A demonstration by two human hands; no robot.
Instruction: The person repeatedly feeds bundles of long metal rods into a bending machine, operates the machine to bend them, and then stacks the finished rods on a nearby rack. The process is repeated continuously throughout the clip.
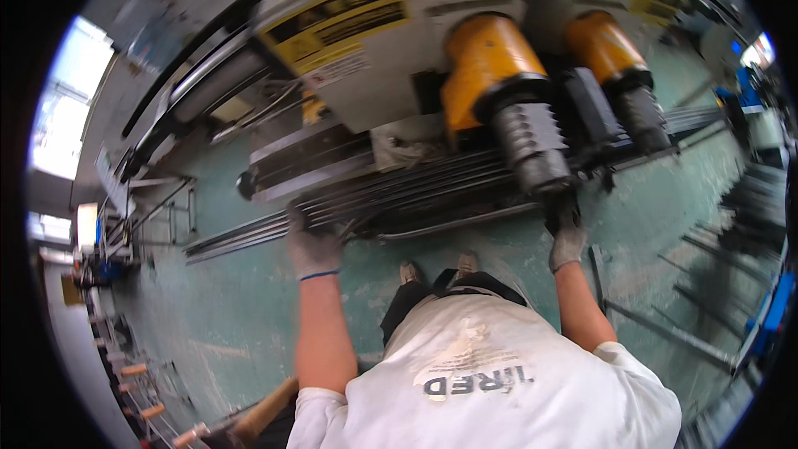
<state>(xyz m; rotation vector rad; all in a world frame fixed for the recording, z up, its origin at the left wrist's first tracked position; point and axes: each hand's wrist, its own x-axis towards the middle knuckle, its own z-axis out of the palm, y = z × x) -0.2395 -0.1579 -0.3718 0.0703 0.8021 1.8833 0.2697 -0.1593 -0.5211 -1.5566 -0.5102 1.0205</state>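
Left hand (312,248) — at long bars (243,234), green floor (224,308)

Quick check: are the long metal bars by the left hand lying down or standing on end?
Lying down: the metal bars run lengthwise, side by side, along the machine, by the left hand.

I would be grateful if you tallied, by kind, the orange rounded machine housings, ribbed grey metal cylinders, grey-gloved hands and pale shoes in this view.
Orange rounded machine housings: 2
Ribbed grey metal cylinders: 2
Grey-gloved hands, left and right: 2
Pale shoes: 2
Total: 8
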